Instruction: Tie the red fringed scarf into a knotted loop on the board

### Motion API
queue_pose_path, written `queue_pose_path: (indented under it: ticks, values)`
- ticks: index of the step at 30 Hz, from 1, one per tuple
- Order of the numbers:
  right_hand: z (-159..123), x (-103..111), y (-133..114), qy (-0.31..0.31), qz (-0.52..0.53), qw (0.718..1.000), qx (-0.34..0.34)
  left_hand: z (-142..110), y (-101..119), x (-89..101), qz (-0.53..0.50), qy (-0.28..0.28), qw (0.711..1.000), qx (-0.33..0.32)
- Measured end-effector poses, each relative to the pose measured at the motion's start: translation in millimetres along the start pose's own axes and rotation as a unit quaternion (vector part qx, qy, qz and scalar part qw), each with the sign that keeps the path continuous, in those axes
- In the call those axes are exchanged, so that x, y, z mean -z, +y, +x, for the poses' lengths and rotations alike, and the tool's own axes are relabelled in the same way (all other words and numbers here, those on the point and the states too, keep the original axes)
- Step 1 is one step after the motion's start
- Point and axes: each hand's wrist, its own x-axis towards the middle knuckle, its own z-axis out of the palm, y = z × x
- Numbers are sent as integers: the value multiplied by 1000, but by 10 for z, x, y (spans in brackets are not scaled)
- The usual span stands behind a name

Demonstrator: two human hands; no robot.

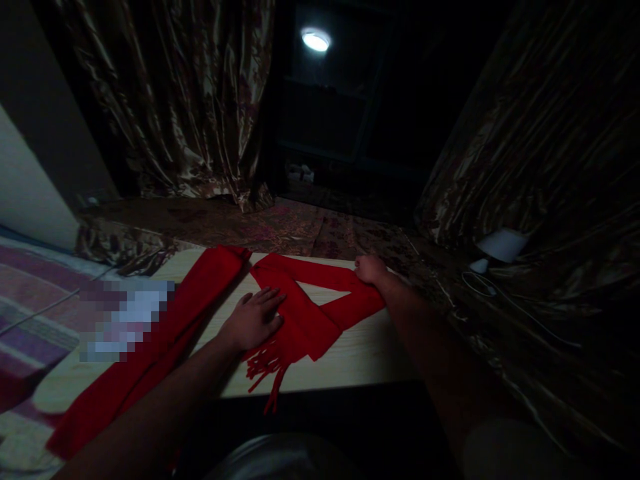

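Note:
A red scarf [313, 323] lies bent into a triangular loop on a pale wooden tabletop [360, 357], with wood showing through the loop's gap. Its fringe [267, 363] spreads towards the table's near edge. My left hand [254, 317] rests flat on the scarf's left part, fingers stretched out. At the loop's far right corner, my right hand [371, 269] is closed around the red cloth. A second long red strip of folded cloth [187, 317] runs diagonally along the left of the table, behind my left forearm; I cannot tell whether it joins the scarf.
Left of the table is a striped bedspread [37, 287], with a pixelated patch [125, 320] beside the red strip. Patterned curtains [200, 100] hang around a dark window [325, 113]. A small white lamp [503, 245] with its cord stands on the patterned cover at right.

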Motion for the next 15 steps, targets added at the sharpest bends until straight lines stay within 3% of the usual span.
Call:
queue_pose_path:
  ticks: [6, 15]
  values:
    - [-105, -137, -192, -17, 41, 990, 135, -1, -5, -13, 2, 2, 1000, -3]
    - [-164, -113, -240, -6, -5, 988, 152, -6, 0, 0, -5, 2, 1000, -3]
